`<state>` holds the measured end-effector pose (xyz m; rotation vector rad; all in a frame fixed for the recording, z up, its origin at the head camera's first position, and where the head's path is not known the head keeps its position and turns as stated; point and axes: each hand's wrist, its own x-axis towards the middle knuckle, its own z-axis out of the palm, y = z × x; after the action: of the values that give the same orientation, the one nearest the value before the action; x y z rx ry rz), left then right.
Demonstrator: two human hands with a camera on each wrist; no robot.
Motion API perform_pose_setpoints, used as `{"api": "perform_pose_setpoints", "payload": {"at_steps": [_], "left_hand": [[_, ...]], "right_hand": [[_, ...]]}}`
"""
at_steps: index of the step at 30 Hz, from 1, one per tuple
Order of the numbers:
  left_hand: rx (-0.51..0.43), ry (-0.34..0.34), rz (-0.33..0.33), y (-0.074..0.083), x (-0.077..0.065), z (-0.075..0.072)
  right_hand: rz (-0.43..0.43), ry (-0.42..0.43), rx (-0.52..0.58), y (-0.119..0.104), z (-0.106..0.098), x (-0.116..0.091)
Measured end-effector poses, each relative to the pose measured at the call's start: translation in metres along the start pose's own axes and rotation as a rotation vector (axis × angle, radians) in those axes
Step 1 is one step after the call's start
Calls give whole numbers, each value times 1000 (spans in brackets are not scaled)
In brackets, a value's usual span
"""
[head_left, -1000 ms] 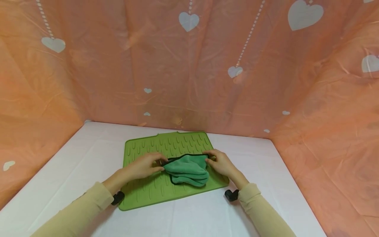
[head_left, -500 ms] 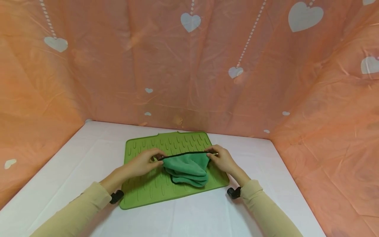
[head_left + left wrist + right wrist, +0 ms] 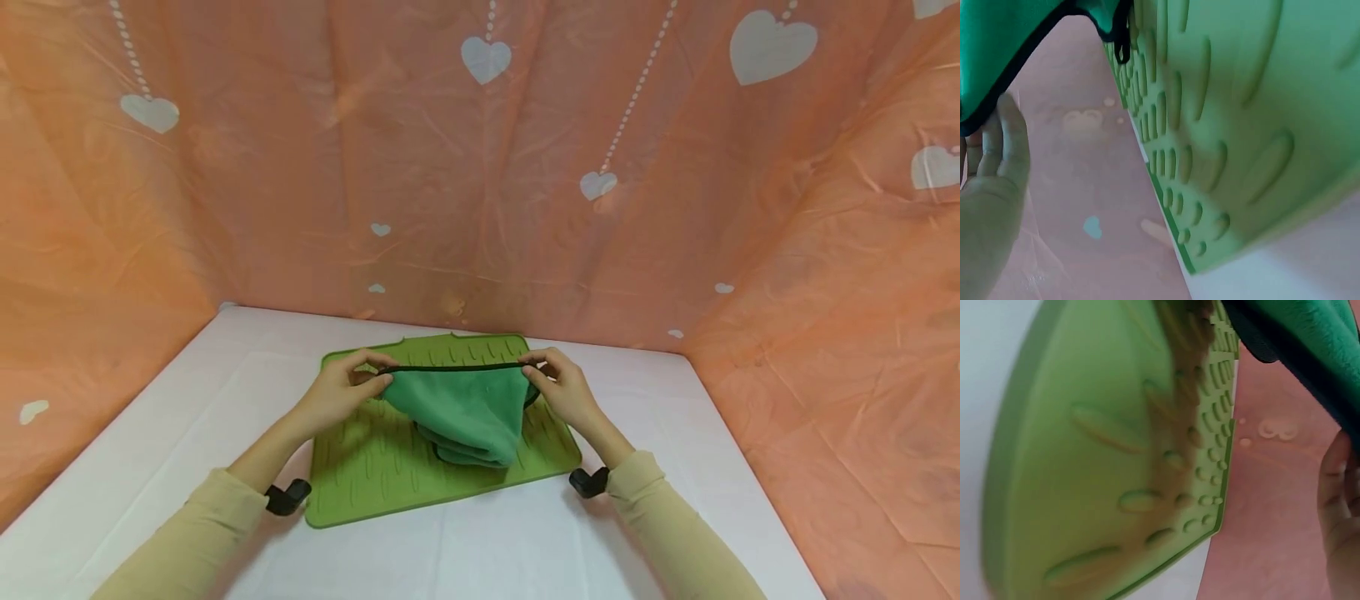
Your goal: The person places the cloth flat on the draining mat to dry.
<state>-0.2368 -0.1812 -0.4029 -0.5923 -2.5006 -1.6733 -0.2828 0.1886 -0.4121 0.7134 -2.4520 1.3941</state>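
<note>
A green cloth (image 3: pixel 468 412) with black edging hangs between the two hands, its top edge pulled straight. The left hand (image 3: pixel 341 390) pinches the cloth's left top corner, and the right hand (image 3: pixel 564 385) pinches the right one. Lower folds of the cloth hang bunched over a green ribbed mat (image 3: pixel 375 475); whether they touch it I cannot tell. In the left wrist view the fingers (image 3: pixel 1013 140) meet the cloth's black border, and a small black loop (image 3: pixel 1122 47) shows on it. The right wrist view has the right hand (image 3: pixel 1341 512) at the cloth's edge.
The mat lies on a white-covered table (image 3: pixel 660 433). Orange curtains (image 3: pixel 465 192) with pale hearts enclose the table at the back and sides. Black wrist cameras (image 3: pixel 288 497) sit under both wrists.
Both hands have risen away from the mat, the left also moving leftward. Between them the cloth's top edge has lifted and stretched out from a bunched heap.
</note>
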Motion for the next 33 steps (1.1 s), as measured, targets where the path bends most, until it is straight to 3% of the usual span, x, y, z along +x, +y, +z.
{"api": "perform_pose_setpoints", "payload": {"at_steps": [6, 11, 19, 25, 33], "left_hand": [[54, 65, 9, -7, 2, -14], [125, 135, 0, -17, 8, -24], [215, 168, -34, -32, 23, -40], [278, 150, -84, -46, 37, -46], [373, 51, -110, -62, 50, -42]], "right_hand": [[70, 0, 13, -8, 3, 11], [85, 4, -51, -7, 10, 25], [93, -19, -79, 2, 26, 47], [138, -30, -94, 10, 40, 62], [243, -78, -141, 26, 56, 73]]}}
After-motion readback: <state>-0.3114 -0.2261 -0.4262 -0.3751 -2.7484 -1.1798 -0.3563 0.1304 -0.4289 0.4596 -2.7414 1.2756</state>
